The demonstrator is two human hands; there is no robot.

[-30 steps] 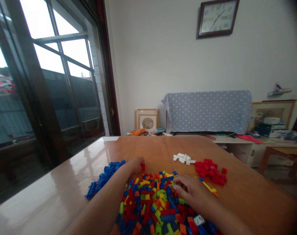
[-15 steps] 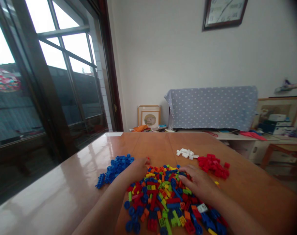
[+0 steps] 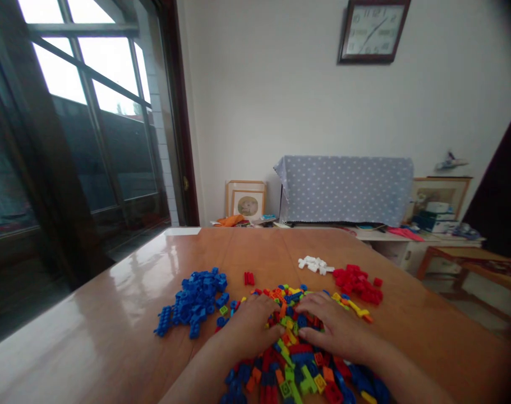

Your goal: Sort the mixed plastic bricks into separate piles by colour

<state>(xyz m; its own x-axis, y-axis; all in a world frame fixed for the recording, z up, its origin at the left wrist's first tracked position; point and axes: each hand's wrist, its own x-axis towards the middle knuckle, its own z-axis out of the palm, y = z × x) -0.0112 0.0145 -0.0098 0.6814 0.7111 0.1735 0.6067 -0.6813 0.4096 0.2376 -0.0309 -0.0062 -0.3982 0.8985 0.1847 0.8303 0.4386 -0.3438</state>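
We have our left hand (image 3: 253, 325) palm down over the near-middle of a mixed heap of toy building bricks (image 3: 303, 356), its fingers together and its thumb set well apart from them. Our right hand (image 3: 339, 325) faces it across a narrow strip of the heap, fingers curved and slightly spread, with a wide gap between forefinger and thumb; we cannot tell whether anything is tucked under either palm. The heap shows red, blue, green, yellow and orange bricks, spreading toward us between our forearms. Just left of the left hand lies a green brick (image 3: 224, 310), near the edge of a pile of blue bricks (image 3: 200, 294). Beyond the left hand, a small group of red bricks (image 3: 249, 278) sits apart from the heap. Past the right hand are a yellow piece (image 3: 357, 308), a pile of red bricks (image 3: 355, 282) and, farther off, a cluster of white bricks (image 3: 315, 264). All rest on a glossy wooden surface (image 3: 112, 328). Beyond it we see a framed picture (image 3: 247, 205), a polka-dot cloth (image 3: 345, 191) and a wall clock (image 3: 373, 31).
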